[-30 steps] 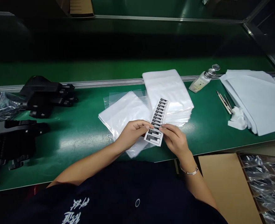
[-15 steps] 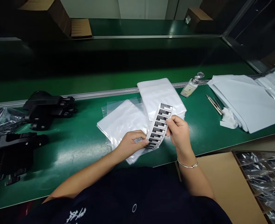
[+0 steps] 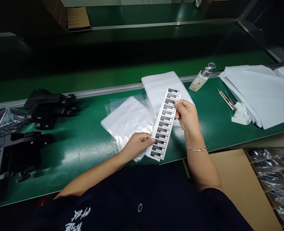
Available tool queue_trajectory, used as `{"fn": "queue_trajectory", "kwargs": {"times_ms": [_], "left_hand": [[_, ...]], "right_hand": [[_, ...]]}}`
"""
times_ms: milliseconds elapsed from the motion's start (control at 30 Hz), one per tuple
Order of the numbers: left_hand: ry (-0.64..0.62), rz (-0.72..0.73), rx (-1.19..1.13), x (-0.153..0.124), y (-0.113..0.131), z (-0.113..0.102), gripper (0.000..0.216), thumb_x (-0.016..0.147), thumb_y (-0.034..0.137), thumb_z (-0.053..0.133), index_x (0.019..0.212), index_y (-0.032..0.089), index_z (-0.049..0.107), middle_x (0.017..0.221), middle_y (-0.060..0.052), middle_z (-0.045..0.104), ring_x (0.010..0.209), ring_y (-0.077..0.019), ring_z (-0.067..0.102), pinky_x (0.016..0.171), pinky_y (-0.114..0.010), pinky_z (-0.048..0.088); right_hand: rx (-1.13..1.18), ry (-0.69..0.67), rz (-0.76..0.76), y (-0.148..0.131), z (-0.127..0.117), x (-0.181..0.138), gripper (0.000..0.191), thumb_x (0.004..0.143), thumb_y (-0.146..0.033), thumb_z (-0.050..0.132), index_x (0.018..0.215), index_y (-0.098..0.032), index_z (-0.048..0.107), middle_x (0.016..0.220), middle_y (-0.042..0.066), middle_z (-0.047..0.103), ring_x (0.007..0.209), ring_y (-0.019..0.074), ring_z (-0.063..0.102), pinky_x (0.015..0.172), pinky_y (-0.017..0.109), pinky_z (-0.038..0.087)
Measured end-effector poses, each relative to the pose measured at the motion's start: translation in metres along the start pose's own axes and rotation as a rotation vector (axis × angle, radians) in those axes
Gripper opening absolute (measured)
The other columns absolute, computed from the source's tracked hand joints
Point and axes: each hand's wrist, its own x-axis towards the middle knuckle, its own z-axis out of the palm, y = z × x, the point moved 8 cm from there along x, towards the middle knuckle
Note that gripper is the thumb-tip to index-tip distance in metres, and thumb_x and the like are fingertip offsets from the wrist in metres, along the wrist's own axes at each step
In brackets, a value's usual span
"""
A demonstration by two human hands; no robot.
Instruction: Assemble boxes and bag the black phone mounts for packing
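I hold a long white strip of black-printed labels (image 3: 164, 125) above the green table (image 3: 84, 144). My left hand (image 3: 137, 146) pinches its lower left edge. My right hand (image 3: 186, 115) pinches its right edge higher up, fingers closed on the strip. A silver bracelet sits on my right wrist. Under the strip lie clear plastic bags (image 3: 128, 120) and a stack of white bags (image 3: 161, 86).
Black plastic parts (image 3: 48, 107) and a larger black part (image 3: 9, 154) lie at the left. A small bottle (image 3: 201, 78), tweezers (image 3: 225, 99), a white wad (image 3: 240, 115) and white sheets (image 3: 257, 93) sit at the right. A cardboard box (image 3: 272, 179) of wrapped items stands below the table's edge.
My right hand slid up along the strip, which went from bent to stretched out straight. My left hand stayed at its lower end.
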Motion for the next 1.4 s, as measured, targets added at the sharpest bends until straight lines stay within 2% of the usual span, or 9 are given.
{"fn": "queue_trajectory", "kwargs": {"times_ms": [333, 600, 800, 900, 967, 1033, 1100, 1167, 1400], "left_hand": [[0.028, -0.040, -0.031, 0.002, -0.006, 0.001, 0.040, 0.068, 0.054, 0.076, 0.071, 0.015, 0.068, 0.069, -0.003, 0.070, 0.063, -0.0176, 0.064, 0.059, -0.028, 0.051], [-0.032, -0.051, 0.243, 0.004, -0.009, 0.003, 0.032, 0.078, 0.045, 0.063, 0.068, 0.015, 0.064, 0.061, -0.001, 0.064, 0.056, -0.0152, 0.058, 0.051, -0.024, 0.043], [-0.086, 0.014, 0.394, 0.003, -0.001, 0.006, 0.027, 0.082, 0.039, 0.056, 0.072, 0.016, 0.065, 0.065, -0.001, 0.066, 0.060, -0.0154, 0.059, 0.054, -0.023, 0.043], [-0.120, 0.148, 0.608, 0.014, 0.022, 0.009, 0.028, 0.087, 0.038, 0.050, 0.082, 0.018, 0.069, 0.078, -0.004, 0.071, 0.072, -0.0198, 0.065, 0.065, -0.028, 0.049], [-0.045, 0.305, 0.764, 0.022, 0.050, 0.010, 0.031, 0.088, 0.038, 0.049, 0.105, 0.019, 0.068, 0.107, -0.008, 0.071, 0.098, -0.0256, 0.064, 0.080, -0.033, 0.051], [0.067, 0.423, 0.851, 0.028, 0.077, 0.009, 0.044, 0.089, 0.039, 0.050, 0.127, 0.020, 0.057, 0.133, -0.010, 0.059, 0.119, -0.0290, 0.055, 0.092, -0.037, 0.049], [0.089, 0.456, 0.878, 0.032, 0.090, 0.014, 0.047, 0.090, 0.040, 0.047, 0.133, 0.021, 0.053, 0.138, -0.009, 0.056, 0.122, -0.0287, 0.054, 0.094, -0.039, 0.049], [0.036, 0.440, 0.887, 0.035, 0.088, 0.022, 0.042, 0.092, 0.041, 0.044, 0.127, 0.022, 0.057, 0.131, -0.008, 0.061, 0.117, -0.0270, 0.058, 0.094, -0.038, 0.050], [-0.164, 0.358, 0.979, 0.041, 0.027, 0.043, 0.034, 0.089, 0.034, 0.045, 0.114, 0.023, 0.066, 0.118, -0.006, 0.070, 0.108, -0.0256, 0.065, 0.095, -0.039, 0.050]], "right_hand": [[0.011, 0.001, -0.025, 0.004, -0.003, -0.002, 0.033, 0.073, -0.048, 0.073, 0.067, -0.020, 0.056, 0.042, -0.008, 0.048, 0.038, 0.0061, 0.040, 0.040, 0.019, 0.035], [-0.070, 0.093, -0.159, -0.014, -0.030, -0.003, 0.047, 0.077, -0.065, 0.062, 0.069, -0.019, 0.060, 0.050, -0.006, 0.045, 0.042, 0.0061, 0.033, 0.040, 0.021, 0.024], [-0.166, 0.077, -0.213, -0.033, -0.037, -0.012, 0.036, 0.072, -0.052, 0.073, 0.065, -0.018, 0.064, 0.049, -0.007, 0.042, 0.045, 0.0063, 0.031, 0.043, 0.022, 0.026], [-0.256, 0.149, -0.357, -0.057, -0.050, -0.024, 0.030, 0.078, -0.047, 0.070, 0.067, -0.019, 0.065, 0.048, -0.006, 0.045, 0.044, 0.0081, 0.037, 0.045, 0.023, 0.032], [-0.351, 0.284, -0.543, -0.085, -0.070, -0.039, 0.026, 0.083, -0.043, 0.066, 0.070, -0.020, 0.066, 0.052, -0.004, 0.053, 0.048, 0.0111, 0.047, 0.049, 0.025, 0.040], [-0.460, 0.428, -0.781, -0.115, -0.092, -0.062, 0.019, 0.085, -0.038, 0.064, 0.076, -0.022, 0.068, 0.065, 0.000, 0.064, 0.062, 0.0162, 0.060, 0.060, 0.031, 0.050], [-0.578, 0.473, -0.958, -0.131, -0.111, -0.085, 0.011, 0.085, -0.034, 0.065, 0.084, -0.024, 0.071, 0.083, 0.004, 0.070, 0.082, 0.0207, 0.066, 0.074, 0.037, 0.054], [-0.695, 0.389, -0.956, -0.122, -0.128, -0.094, 0.011, 0.084, -0.031, 0.065, 0.090, -0.025, 0.072, 0.095, 0.006, 0.072, 0.095, 0.0226, 0.066, 0.083, 0.040, 0.054], [-0.953, 0.206, -0.349, -0.001, -0.197, -0.084, 0.018, 0.087, -0.028, 0.053, 0.090, -0.019, 0.069, 0.095, 0.007, 0.069, 0.085, 0.0198, 0.067, 0.074, 0.035, 0.055]]}}
